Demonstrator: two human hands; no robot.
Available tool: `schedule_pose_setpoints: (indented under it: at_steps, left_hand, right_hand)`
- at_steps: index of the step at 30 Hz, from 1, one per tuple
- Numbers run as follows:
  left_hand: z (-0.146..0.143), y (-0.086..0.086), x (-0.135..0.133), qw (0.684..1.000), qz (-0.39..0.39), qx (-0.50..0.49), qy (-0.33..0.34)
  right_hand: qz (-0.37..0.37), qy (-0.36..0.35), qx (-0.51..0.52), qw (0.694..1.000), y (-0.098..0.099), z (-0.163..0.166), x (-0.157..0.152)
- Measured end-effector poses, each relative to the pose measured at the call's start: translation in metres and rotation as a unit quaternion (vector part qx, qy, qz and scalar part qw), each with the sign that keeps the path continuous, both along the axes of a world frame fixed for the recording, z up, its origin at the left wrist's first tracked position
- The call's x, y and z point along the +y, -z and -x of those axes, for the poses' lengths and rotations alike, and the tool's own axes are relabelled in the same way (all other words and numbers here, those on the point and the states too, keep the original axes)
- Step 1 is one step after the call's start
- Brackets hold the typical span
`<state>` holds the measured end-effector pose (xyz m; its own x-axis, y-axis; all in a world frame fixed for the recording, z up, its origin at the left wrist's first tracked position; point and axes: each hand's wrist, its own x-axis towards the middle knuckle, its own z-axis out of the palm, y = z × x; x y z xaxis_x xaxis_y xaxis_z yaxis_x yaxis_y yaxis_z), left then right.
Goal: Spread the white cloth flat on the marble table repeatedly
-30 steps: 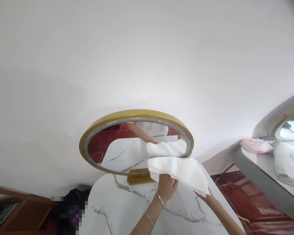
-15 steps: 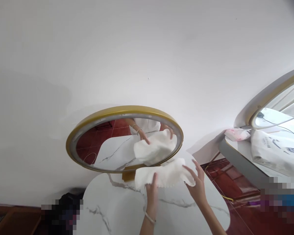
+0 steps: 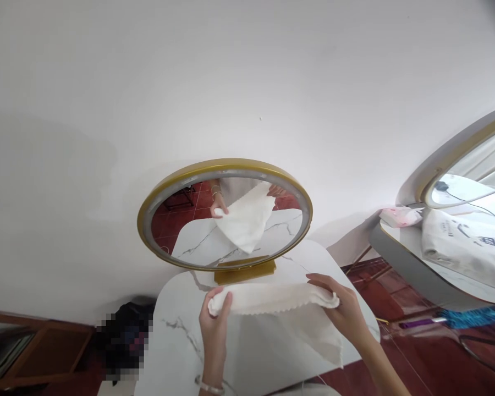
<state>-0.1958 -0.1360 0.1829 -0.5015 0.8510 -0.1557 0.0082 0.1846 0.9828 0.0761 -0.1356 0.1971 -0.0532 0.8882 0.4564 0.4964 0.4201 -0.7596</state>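
So the white cloth [image 3: 268, 298] isn't up against the mirror [image 3: 226, 220] anymore. It's now pulled out lengthwise between both hands, in front of the gold base [image 3: 245, 271], with clear space between it and the glass. For the work in hand, I'd read that as a pause from the glass to sort the cloth out, but that's just my take.

Grip-wise, the left hand [image 3: 214, 324] is pinched on the cloth's near-left end, thumb one side, fingers the other. The right hand [image 3: 342, 308] has the other end, fingers fairly straight and pointing back toward the left grip; can't make out its thumb. A loose flap hangs below, just left of the right grip, over the marble-look surface [image 3: 169, 352]; can't tell if it's touching. Left forearm comes up nearly straight, right one slants in from the lower right.
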Motion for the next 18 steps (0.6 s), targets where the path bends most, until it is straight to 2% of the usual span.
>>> schedule_pose_setpoints:
  at_steps: [4,6,10,12,15,18]
  left_hand:
    - [0.032,-0.029,-0.018,0.990,-0.037,0.042,0.129]
    - [0.048,-0.038,-0.026,0.980,-0.042,0.095,0.168]
    - [0.072,-0.038,-0.039,0.956,-0.048,0.246,0.152]
    - [0.078,-0.034,-0.043,0.935,-0.073,0.324,0.122]
    - [0.080,-0.029,-0.047,0.906,-0.105,0.400,0.087]
    - [0.078,-0.026,-0.051,0.908,-0.087,0.382,0.148]
  right_hand:
    - [0.085,-0.048,-0.009,0.995,-0.023,-0.008,-0.004]
    - [0.114,-0.046,-0.002,0.992,-0.030,-0.011,-0.005]
    - [0.108,0.020,0.027,0.994,-0.029,-0.009,-0.007]
    - [0.091,0.029,0.028,0.995,-0.026,-0.007,-0.007]
    - [0.066,-0.002,-0.024,0.998,-0.021,-0.006,-0.007]
    - [0.066,-0.044,-0.080,0.994,-0.014,-0.008,-0.005]
